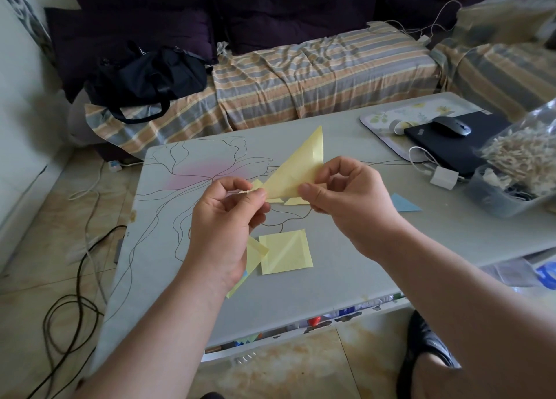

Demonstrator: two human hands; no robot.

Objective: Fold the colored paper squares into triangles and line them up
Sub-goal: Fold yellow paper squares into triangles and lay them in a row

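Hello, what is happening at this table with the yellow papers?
A person is folding paper. Both hands hold a yellow triangle above the table: the left hand pinches its left corner and the right hand pinches its lower right part. On the table below lies a yellow square, not yet folded, with another yellow sheet beside it. A blue triangle lies to the right, and small yellow triangles show behind the hands.

A yellow folded triangle (296,170) is held above the table (346,263), pinched at its corners by the left hand (228,218) and right hand (349,194). A yellow square (285,252) is laid below it; a blue triangle (404,203) is seen to its right.
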